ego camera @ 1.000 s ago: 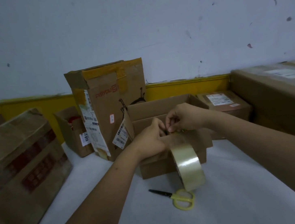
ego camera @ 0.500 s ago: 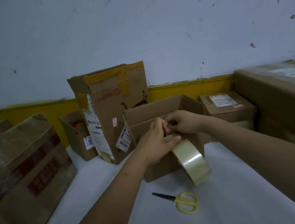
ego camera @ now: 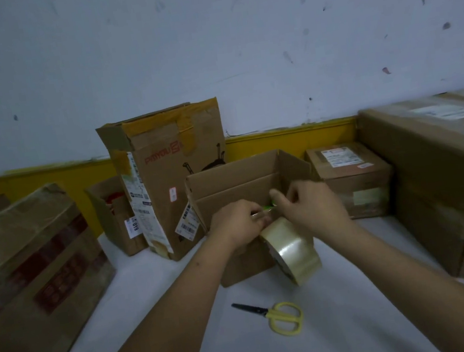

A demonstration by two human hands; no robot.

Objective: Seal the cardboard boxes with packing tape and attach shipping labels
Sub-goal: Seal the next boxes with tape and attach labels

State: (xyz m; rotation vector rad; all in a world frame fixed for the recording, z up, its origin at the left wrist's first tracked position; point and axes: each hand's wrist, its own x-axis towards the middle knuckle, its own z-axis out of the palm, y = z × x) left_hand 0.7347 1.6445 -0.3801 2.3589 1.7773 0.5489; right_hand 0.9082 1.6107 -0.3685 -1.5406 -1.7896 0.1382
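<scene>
A pale, scuffed wall (ego camera: 235, 41) fills the upper view; a yellow band (ego camera: 294, 138) runs along its base, just above the white bench (ego camera: 156, 279). Dim light.

left hand (ego camera: 239, 224): reaching toward 1 o'clock, fingers curling, pinching | right hand (ego camera: 312, 205): reaching toward 11 o'clock, fingers pinching

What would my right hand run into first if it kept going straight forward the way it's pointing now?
Probably the open cardboard box: the right hand points up-left over its near edge toward the inner back wall. Depth is unclear from the one view.
</scene>
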